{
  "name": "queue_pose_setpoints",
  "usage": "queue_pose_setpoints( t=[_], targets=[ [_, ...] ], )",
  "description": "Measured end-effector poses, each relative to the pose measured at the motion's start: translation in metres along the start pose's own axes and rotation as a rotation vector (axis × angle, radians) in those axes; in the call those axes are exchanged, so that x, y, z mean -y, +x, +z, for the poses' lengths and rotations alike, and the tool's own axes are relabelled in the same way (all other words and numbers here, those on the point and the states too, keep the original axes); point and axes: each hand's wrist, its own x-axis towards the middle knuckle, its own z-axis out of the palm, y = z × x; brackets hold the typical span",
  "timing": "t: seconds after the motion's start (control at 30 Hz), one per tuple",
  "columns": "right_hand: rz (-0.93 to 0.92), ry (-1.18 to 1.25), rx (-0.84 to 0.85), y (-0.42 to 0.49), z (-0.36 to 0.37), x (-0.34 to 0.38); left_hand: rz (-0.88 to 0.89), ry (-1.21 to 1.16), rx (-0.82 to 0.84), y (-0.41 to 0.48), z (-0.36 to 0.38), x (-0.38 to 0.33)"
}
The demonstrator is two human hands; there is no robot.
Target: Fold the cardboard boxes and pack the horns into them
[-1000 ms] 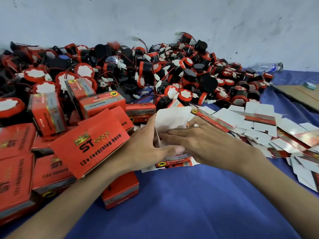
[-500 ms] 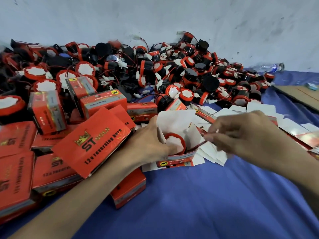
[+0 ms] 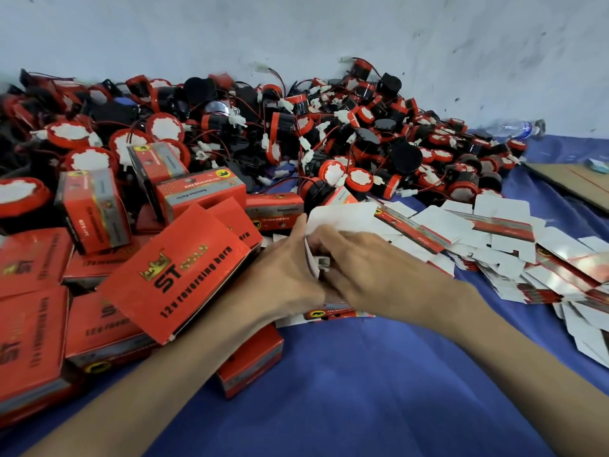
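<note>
Half a second ago the right hand (image 3: 379, 268) was lifted off to the side and a red-rimmed horn showed inside the open box (image 3: 329, 225); now that hand has come back down over the box mouth and hides the horn. Its fingers press into the opening beside a small white plug (image 3: 322, 261), which probably means the wire is being tucked in before the flaps close. Whether that grip is clamped on the plug or only pushing, I cannot tell. The left hand (image 3: 283, 275) stays curled round the box's near side, thumb up against the white flap, holding it steady on the blue cloth (image 3: 346, 390).

Finished red boxes (image 3: 174, 275) crowd the left forearm, one tilted against it. Loose horns (image 3: 329, 133) are heaped along the wall behind, wires tangled. Flat unfolded boxes (image 3: 494, 239) lie fanned out to the right, their edges just beside the working box, leaving little room for closing it.
</note>
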Motion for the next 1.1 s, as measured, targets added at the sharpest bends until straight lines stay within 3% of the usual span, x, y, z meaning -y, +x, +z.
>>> queue_pose_setpoints(
  t=[0.1,0.3,0.43,0.63,0.9,1.1],
  targets=[
    [-0.018,0.055,0.070,-0.001,-0.006,-0.007,0.027,0.072,0.008,-0.001,-0.002,-0.001],
    [0.007,-0.030,0.173,-0.002,-0.003,-0.008,0.136,-0.075,0.116,-0.002,-0.008,-0.001],
    [0.061,0.034,0.113,-0.002,-0.003,-0.006,0.173,-0.280,0.205,-0.006,-0.013,0.002],
    [-0.028,0.018,-0.034,-0.007,0.003,-0.005,0.135,-0.384,0.248,-0.017,-0.023,0.003],
    [-0.051,0.079,0.035,-0.010,0.005,-0.007,0.091,-0.512,0.263,-0.012,-0.017,0.000],
    [0.051,0.087,-0.227,-0.009,0.020,-0.001,0.127,-0.531,0.257,-0.017,-0.021,-0.002]
  ],
)
